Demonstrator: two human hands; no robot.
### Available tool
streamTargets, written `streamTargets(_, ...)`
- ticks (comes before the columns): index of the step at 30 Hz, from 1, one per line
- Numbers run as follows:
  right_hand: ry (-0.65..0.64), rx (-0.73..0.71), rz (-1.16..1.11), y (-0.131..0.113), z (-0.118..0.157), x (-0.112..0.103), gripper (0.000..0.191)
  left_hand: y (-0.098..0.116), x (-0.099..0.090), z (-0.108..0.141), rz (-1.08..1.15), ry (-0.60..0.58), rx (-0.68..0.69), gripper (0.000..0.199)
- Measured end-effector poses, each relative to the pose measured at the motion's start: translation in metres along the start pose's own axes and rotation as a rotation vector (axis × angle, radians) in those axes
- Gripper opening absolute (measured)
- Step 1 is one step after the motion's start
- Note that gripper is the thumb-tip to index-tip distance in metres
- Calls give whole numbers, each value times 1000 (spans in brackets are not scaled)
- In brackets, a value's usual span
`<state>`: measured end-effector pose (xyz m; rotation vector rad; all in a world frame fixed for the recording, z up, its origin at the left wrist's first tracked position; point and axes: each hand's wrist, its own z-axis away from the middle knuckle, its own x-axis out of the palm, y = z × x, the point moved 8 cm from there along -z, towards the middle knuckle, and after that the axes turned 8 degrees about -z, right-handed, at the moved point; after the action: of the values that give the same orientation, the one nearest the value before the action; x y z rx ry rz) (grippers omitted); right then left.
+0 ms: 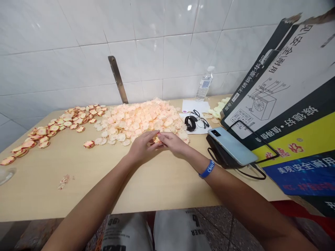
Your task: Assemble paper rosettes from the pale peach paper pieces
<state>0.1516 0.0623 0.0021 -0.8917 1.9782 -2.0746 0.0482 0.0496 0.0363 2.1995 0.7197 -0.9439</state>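
My left hand (pixel 143 144) and my right hand (pixel 172 142) meet at the front edge of a big heap of pale pink frilled discs (pixel 146 115). Between their fingertips is a small yellowish disc with red edges (pixel 157 139), partly hidden by the fingers. Both hands have their fingers closed round it. To the left of the heap lies a single red-edged disc (pixel 89 144), and a long row of red-edged discs (pixel 53 128) runs toward the table's left side.
At right are a phone (pixel 232 145) on a black case with a cable, a large printed carton (pixel 288 97), glasses (pixel 201 120) and a black watch (pixel 190 123) on paper. A bottle (pixel 205 84) and metal strip (pixel 118 80) stand by the wall. Small scraps (pixel 63 182) lie front left.
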Motion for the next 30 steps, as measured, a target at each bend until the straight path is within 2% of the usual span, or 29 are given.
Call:
streamTargets(3,-38,56,-115,2,-1,-1,47,-9,-12,0,40,128,-32,33)
streamTargets(6,-82,47,-161,0,-1,1,40,-7,-15,-1,104,164,-1,31)
streamTargets(9,-30,19,-179,0,-2,-2,34,-2,-11,-2,155,131,9,41)
streamTargets(13,79,37,-159,6,-5,-13,38,4,-2,-4,210,30,12,63)
streamTargets(18,114,34,-130,9,-9,-17,42,14,0,-4,165,-60,119,44)
streamTargets(21,150,-10,-77,7,-9,-19,38,18,-1,-4,146,-62,163,50)
streamTargets(25,172,-90,-22,1,-8,-18,38,17,6,-2,120,-117,123,61)
streamTargets(30,112,-81,-7,2,-6,-10,40,8,12,2,138,-159,38,62)
